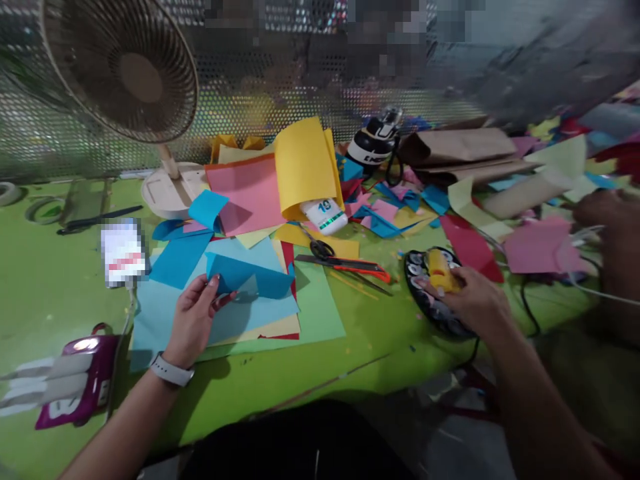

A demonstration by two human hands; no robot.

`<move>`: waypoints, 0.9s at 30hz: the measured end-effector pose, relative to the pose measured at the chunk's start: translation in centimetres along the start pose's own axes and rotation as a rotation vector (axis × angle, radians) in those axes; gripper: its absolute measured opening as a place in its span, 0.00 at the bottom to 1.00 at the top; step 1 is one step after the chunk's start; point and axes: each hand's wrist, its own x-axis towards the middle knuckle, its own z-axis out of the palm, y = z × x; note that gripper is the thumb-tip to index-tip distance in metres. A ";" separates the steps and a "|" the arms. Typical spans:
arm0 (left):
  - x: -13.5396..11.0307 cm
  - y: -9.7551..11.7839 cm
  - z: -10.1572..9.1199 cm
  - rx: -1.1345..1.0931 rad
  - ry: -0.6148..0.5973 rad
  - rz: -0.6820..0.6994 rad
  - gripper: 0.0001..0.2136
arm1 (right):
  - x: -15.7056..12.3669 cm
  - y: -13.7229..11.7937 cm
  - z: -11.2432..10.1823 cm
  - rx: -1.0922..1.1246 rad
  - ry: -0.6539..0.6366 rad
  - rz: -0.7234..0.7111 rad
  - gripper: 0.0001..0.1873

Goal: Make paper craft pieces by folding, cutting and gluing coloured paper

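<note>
My left hand (194,313) pinches the near left end of a blue paper strip (260,277) between thumb and fingers. The strip bends slightly above a stack of coloured sheets (263,317), light blue on top. Well to the right, my right hand (473,297) has its fingers closed on a small yellow object (440,270), rounded and with a hollow in it; its exact kind I cannot make out. Below that hand lies a round black tray (417,303) with several small round pieces, partly hidden by the hand. Between my hands are scissors (323,250) and an orange-and-black cutter knife (363,267).
A fan (173,177) stands at the back left, near a phone (123,253) on a cable and a purple pouch (93,380). Yellow paper (305,167), a black bottle (373,143) and paper scraps (390,213) line the back. Another person's arm (617,253) rests at the right.
</note>
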 end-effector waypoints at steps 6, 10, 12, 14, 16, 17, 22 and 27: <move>0.2 0.2 0.2 0.005 0.046 -0.005 0.16 | 0.4 3.3 0.7 0.035 -0.083 0.001 0.24; 0.4 0.4 0.3 -0.006 0.085 -0.021 0.17 | 0.4 4.2 -0.1 0.114 -0.253 -0.036 0.19; 0.4 0.4 0.3 -0.007 0.083 -0.033 0.16 | 0.3 4.0 -0.9 0.136 -0.275 -0.079 0.18; 0.4 0.4 0.3 -0.012 0.089 -0.035 0.16 | 0.2 2.6 -1.8 0.115 -0.218 -0.118 0.18; 0.5 0.4 0.2 -0.022 0.099 -0.037 0.16 | 0.3 -0.3 -2.7 0.078 -0.102 -0.152 0.17; 0.6 0.4 0.2 -0.026 0.104 -0.040 0.17 | 0.5 -2.0 -3.0 0.086 -0.047 -0.172 0.17; 0.8 0.6 0.1 -0.029 0.142 -0.052 0.18 | 2.7 -9.9 -3.7 0.212 -0.127 -0.274 0.15; 1.0 0.8 -0.1 -0.053 0.148 -0.038 0.17 | 4.0 -11.6 -3.9 0.185 -0.214 -0.233 0.12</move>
